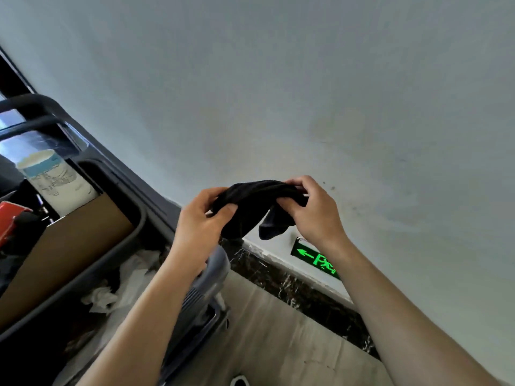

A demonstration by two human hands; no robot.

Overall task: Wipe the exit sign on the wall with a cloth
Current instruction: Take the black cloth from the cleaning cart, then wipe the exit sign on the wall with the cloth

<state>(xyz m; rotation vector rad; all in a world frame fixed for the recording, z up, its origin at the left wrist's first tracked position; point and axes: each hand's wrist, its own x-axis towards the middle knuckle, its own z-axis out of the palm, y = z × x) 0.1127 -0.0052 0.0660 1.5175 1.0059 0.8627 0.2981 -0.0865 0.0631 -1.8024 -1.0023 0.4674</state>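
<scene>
Partly hidden behind the right forearm, the exit sign [314, 259] sits low on the pale wall [278, 93], just above a dark veined marble baseboard [292, 285]; its right end is covered, so only a glowing green arrow and part of a running figure show on the dark panel. Up in front of the wall, well apart from the sign, both hands hold a black cloth [252, 207]. It is soft and bunched, stretched into a sagging band between them, with one rounded flap hanging down near the right palm. The left hand [199, 221] pinches its end between thumb and curled fingers; the right hand [312, 210] is closed on the other end, fingers bent over the top edge. How the cloth is folded inside each grip cannot be made out.

To the left stands a dark grey plastic cart [133, 213], cut off by the picture's edge. A flat brown cardboard sheet [64, 252] leans in its bin, with a white cylindrical container [55, 179] bearing a blue band behind it, its print too blurred to read. Crumpled white paper [117, 291] lies lower down. A red object [11, 221] at the far left is cropped and unclear. The beige floor [273, 344] looks smooth, and the lower corners are smeared by blur.
</scene>
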